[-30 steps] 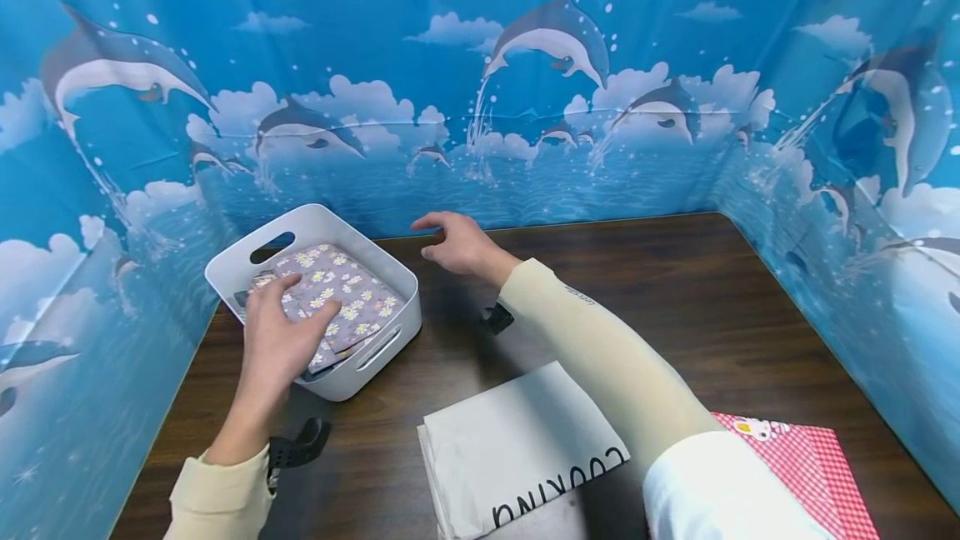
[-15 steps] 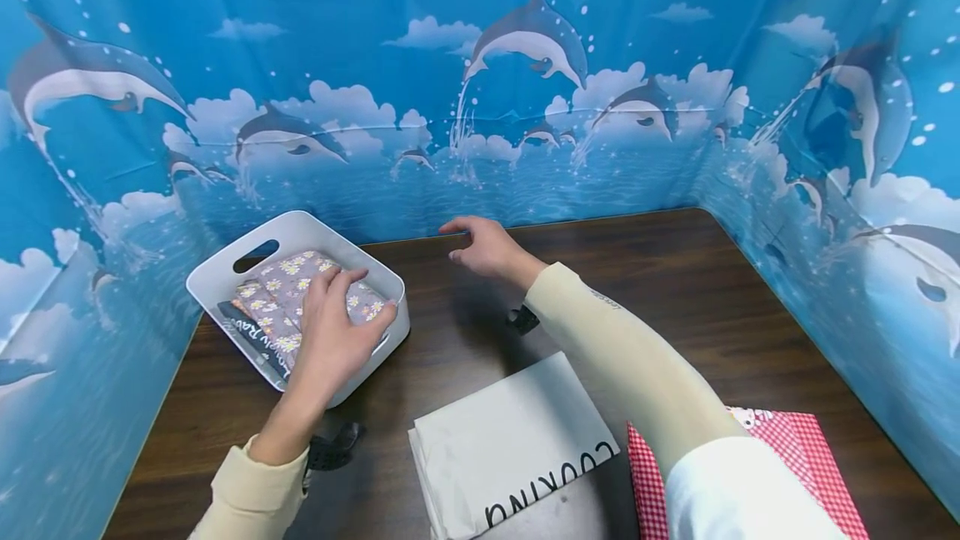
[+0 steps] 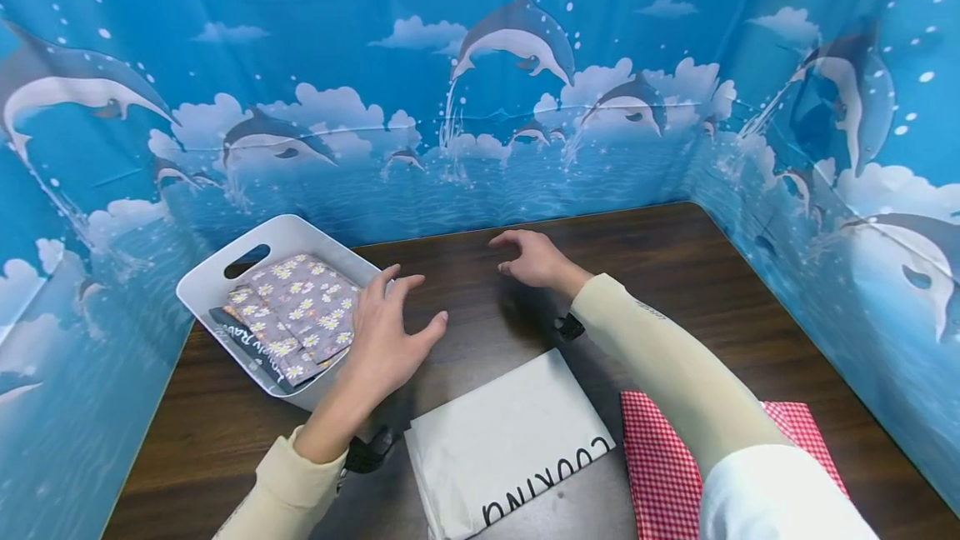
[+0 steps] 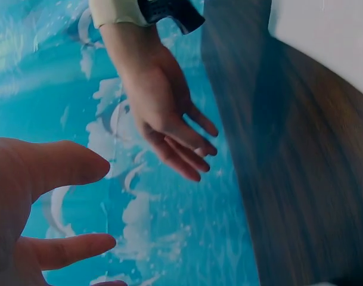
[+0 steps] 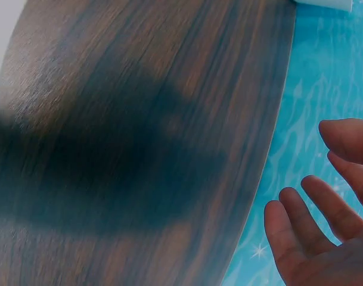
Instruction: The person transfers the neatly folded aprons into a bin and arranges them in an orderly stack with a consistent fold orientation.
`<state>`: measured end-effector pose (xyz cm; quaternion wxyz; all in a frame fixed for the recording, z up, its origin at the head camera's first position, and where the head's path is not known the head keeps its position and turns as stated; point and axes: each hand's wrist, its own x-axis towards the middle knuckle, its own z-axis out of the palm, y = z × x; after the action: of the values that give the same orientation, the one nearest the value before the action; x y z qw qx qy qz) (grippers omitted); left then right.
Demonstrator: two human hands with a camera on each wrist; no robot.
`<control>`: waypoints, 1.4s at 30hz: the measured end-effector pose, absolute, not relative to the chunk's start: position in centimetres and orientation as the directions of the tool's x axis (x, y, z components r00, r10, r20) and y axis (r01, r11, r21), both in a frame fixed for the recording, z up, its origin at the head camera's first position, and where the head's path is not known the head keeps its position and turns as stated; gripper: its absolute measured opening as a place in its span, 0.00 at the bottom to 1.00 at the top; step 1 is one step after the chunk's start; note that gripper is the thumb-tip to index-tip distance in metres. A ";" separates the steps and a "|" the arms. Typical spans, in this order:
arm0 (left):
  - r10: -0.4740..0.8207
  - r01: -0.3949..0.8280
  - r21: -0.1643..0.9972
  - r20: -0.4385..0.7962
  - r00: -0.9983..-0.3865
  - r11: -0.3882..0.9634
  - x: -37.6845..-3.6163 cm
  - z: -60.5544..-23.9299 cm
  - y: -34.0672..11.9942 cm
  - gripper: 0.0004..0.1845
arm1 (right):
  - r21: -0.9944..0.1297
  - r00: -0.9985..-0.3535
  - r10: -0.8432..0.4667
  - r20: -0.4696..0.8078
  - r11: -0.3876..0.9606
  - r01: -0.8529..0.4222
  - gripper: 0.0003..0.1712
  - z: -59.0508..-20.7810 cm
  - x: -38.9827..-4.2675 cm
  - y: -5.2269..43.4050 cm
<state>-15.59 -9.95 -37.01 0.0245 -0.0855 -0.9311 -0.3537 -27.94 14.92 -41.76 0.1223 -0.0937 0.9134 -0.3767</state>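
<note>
Both my hands hover released: left hand (image 3: 386, 332) at 3 o'clock of the rigid white basket (image 3: 225, 280) holding folded floral cloth (image 3: 300, 307), right hand (image 3: 536, 261) over woodgrain table (image 3: 675, 273).

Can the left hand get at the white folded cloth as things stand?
Probably yes. The left hand is open and holds nothing, just beside the white folded cloth, with only bare table between them and nothing lying on the cloth's near side.

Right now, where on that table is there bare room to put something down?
The dark wooden table is bare along the right and back, beyond the right hand. The near edge is crowded by the white folded cloth and red checked cloth; the white basket fills the left.
</note>
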 end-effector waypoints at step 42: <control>0.636 0.540 0.554 0.024 -0.771 0.633 -13.7 -48.0 -7.2 0.20 | -0.498 -0.768 -0.600 -0.224 0.748 -0.439 0.13 -47.2 -20.5 21.1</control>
<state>-13.68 -7.22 -48.00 -0.0868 -0.3270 -0.8996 -0.2763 -20.47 21.09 -47.18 0.1885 -0.2836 0.9156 -0.2136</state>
